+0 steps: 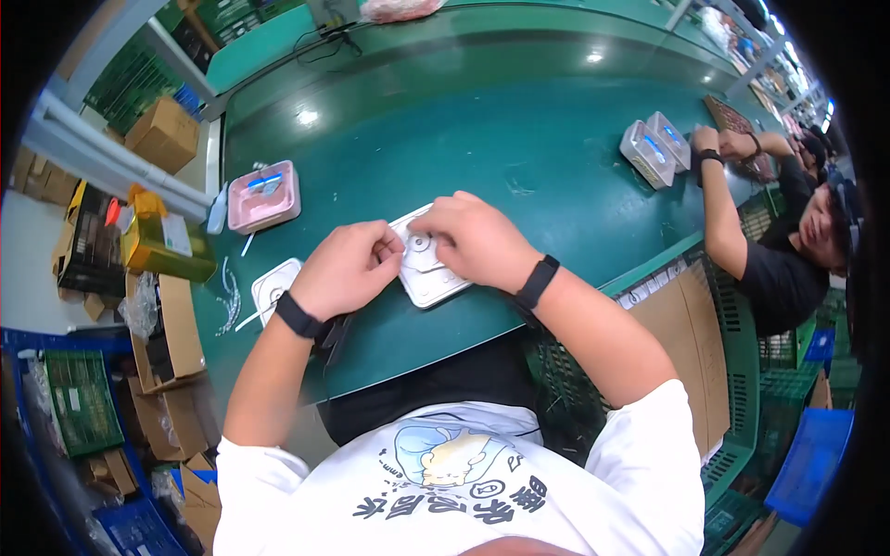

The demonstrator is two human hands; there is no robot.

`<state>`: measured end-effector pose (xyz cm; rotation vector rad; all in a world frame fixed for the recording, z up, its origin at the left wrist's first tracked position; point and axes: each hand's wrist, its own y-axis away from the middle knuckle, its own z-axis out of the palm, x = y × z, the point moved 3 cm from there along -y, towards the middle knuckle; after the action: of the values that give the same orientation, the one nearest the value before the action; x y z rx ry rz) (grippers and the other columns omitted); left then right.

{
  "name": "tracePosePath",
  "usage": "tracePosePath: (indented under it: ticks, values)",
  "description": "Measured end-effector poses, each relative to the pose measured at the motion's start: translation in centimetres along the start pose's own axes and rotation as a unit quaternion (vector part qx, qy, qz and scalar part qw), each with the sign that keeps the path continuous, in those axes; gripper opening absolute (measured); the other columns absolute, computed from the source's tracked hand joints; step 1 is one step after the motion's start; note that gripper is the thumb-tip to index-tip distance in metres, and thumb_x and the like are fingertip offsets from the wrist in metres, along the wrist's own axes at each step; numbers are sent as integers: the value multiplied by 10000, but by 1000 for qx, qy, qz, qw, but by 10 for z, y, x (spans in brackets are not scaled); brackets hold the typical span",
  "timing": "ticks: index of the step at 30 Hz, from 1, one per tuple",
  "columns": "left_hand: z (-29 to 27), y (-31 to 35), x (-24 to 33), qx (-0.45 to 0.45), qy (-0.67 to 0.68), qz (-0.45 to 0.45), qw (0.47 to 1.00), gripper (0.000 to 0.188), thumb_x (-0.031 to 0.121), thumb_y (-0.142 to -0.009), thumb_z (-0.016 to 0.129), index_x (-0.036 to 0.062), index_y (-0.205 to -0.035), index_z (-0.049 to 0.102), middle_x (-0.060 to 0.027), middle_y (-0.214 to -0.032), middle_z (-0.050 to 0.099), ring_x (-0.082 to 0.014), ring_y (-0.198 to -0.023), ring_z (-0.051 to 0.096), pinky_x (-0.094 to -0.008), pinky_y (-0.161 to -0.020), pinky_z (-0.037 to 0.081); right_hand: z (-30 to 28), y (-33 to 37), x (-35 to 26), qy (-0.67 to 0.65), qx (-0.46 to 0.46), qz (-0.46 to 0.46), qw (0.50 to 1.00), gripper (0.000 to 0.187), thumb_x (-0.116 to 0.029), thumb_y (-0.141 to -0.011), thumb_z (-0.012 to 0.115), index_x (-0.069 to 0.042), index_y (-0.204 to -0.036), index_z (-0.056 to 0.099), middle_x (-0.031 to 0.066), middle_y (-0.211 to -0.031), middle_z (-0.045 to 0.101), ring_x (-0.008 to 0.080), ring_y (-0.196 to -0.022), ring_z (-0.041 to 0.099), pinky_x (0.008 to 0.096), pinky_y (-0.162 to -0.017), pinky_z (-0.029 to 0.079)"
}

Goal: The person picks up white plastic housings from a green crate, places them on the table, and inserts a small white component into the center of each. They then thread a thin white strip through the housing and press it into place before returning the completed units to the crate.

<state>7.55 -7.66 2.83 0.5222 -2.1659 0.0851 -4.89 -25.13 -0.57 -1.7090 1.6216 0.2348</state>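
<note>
A white plastic housing (432, 285) with rounded corners and a round disc-shaped part lies on the green table in front of me. My left hand (350, 267) is at the housing's left edge, thumb and fingers pinched together; whatever is between them is too small or hidden to tell. From the right, my right hand (477, 239) reaches over the housing, its fingers curled down onto the upper part beside the disc. Both hands cover much of the upper housing. Left of my left wrist lies a second white plastic piece (271, 285) with a round part and a thin white strip.
A pink tray (287, 199) holding small parts stands at the left, near a clear bag strip (228, 296). Two joined clear plastic boxes (646, 156) stand at the right, by a co-worker's hands (723, 144). Left of the table are a yellow-green can (158, 246) and cardboard boxes (165, 132).
</note>
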Motion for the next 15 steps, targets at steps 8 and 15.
tracePosePath:
  ticks: [8, 15]
  values:
    - [35, 46, -6, 92, -51, 75, 992, 402, 125, -868, 837, -5, -1221, 694, -185, -1099, 675, -375, -999, 659, -453, -917, 549, 20, -2, -11, 110, -20, -58, 992, 145, -128, -847, 716, -142, -928, 836, 75, -1020, 724, 337, -1010, 693, 473, -859, 596]
    - [62, 46, 20, 149, -200, 174, 953, 653, 161, -820, 903, -19, -1377, 613, -268, -1414, 621, -491, -1363, 570, -546, -1165, 466, 16, 9, -3, 98, 20, -45, 994, 89, -143, -874, 727, -120, -880, 812, 67, -1007, 718, 333, -1007, 684, 460, -840, 591]
